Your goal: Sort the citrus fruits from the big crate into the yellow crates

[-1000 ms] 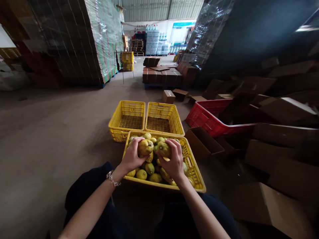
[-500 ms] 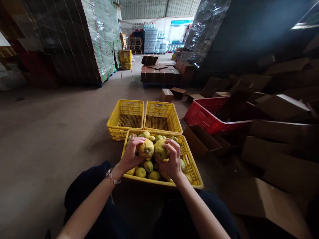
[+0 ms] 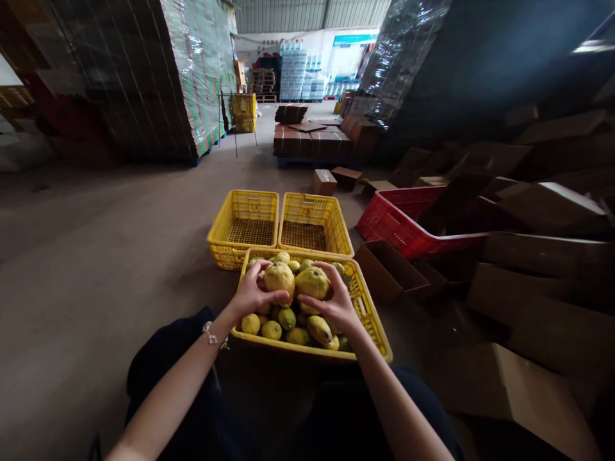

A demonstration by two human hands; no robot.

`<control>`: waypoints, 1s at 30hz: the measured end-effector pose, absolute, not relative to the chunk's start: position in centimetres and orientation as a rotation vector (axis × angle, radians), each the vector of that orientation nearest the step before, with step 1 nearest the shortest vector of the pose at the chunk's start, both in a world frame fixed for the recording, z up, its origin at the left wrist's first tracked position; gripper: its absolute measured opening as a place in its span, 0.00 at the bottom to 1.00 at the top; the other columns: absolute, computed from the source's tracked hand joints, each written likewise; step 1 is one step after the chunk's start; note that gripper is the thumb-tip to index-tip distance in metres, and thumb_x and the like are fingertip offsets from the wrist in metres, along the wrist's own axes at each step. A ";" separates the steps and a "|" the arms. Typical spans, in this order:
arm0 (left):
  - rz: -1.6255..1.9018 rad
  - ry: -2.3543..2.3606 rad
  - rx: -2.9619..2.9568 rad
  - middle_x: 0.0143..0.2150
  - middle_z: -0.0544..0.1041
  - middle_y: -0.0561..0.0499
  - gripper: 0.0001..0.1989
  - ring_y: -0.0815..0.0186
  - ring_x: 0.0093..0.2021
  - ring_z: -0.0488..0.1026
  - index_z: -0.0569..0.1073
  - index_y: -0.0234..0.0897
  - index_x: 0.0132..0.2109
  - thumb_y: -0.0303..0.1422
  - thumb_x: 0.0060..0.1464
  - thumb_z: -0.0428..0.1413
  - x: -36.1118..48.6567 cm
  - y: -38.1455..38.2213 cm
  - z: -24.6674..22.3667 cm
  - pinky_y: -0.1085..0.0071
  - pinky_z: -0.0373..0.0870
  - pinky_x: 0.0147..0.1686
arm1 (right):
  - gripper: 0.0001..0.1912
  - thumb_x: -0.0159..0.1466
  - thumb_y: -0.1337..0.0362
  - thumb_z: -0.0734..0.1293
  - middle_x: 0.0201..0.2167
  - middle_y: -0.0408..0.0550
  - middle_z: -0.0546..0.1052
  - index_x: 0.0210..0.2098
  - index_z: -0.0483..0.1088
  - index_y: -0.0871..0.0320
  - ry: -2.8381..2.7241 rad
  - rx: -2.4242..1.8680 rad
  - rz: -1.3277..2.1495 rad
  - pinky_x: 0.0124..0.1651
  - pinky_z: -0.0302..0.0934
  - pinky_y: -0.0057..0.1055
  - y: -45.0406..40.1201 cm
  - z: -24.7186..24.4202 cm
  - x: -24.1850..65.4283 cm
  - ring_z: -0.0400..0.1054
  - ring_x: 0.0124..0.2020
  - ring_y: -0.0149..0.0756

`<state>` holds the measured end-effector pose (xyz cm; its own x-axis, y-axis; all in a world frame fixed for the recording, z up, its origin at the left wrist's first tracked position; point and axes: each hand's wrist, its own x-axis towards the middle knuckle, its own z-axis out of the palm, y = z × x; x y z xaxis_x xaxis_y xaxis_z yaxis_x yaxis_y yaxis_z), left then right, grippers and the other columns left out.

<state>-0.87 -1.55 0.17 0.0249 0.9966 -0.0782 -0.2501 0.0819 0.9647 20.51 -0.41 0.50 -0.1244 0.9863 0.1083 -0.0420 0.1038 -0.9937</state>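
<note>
While both hands hover over the near yellow crate (image 3: 379, 333), the left hand (image 3: 250, 296) cups one knobbly yellow fruit (image 3: 279, 278), fingers curled about its lower half; the right hand (image 3: 336, 301) likewise grips a second fruit (image 3: 312, 282), touching the first. Judgement: each looks firm, moderately heavy, with rough rind offering good friction, though bruisable. A whole-palm hold around the widest girth suits best. Loose fruit (image 3: 271, 330) lies beneath; two empty yellow crates (image 3: 245, 221) stand beyond.

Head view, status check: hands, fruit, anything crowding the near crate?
Left hand grips one yellow fruit. Right hand grips another, both above the full near crate. Open cardboard box close beside the crate.
</note>
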 end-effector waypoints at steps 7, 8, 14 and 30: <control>0.808 0.953 0.494 0.41 0.82 0.42 0.22 0.59 0.39 0.82 0.77 0.30 0.52 0.46 0.66 0.58 -1.0 -0.5 -1.2 0.69 0.82 0.34 | 0.17 0.63 0.48 0.72 0.30 0.48 0.81 0.44 0.73 0.53 -0.706 -1.330 1.884 0.18 0.67 0.32 0.1 -0.6 19.2 0.75 0.25 0.40; 0.782 0.942 0.463 0.41 0.83 0.41 0.22 0.59 0.37 0.82 0.77 0.29 0.51 0.47 0.66 0.58 -1.0 -0.4 -1.5 0.70 0.82 0.33 | 0.18 0.65 0.48 0.70 0.28 0.48 0.80 0.44 0.73 0.55 -0.629 -1.348 1.968 0.17 0.67 0.31 0.1 -0.8 19.2 0.74 0.22 0.40; 0.715 0.902 0.407 0.39 0.83 0.41 0.26 0.61 0.30 0.82 0.79 0.31 0.47 0.53 0.62 0.59 -1.2 -0.1 -2.3 0.72 0.80 0.28 | 0.18 0.69 0.49 0.64 0.22 0.50 0.80 0.43 0.73 0.59 -0.391 -1.251 2.173 0.13 0.62 0.27 0.1 -0.9 19.4 0.73 0.17 0.39; 1.177 0.727 0.204 0.38 0.83 0.45 0.19 0.61 0.35 0.81 0.77 0.30 0.54 0.38 0.61 0.59 0.3 -0.5 -0.3 0.70 0.80 0.37 | 0.18 0.58 0.58 0.66 0.33 0.51 0.82 0.46 0.74 0.56 -0.439 -0.949 1.979 0.40 0.77 0.41 -0.4 0.4 18.2 0.80 0.41 0.50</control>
<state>0.26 -0.47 -0.25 0.1894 0.8919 -0.4106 -0.7665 0.3957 0.5059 18.15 -0.42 0.42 -0.3283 0.8289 -0.4529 -0.5597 -0.5569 -0.6136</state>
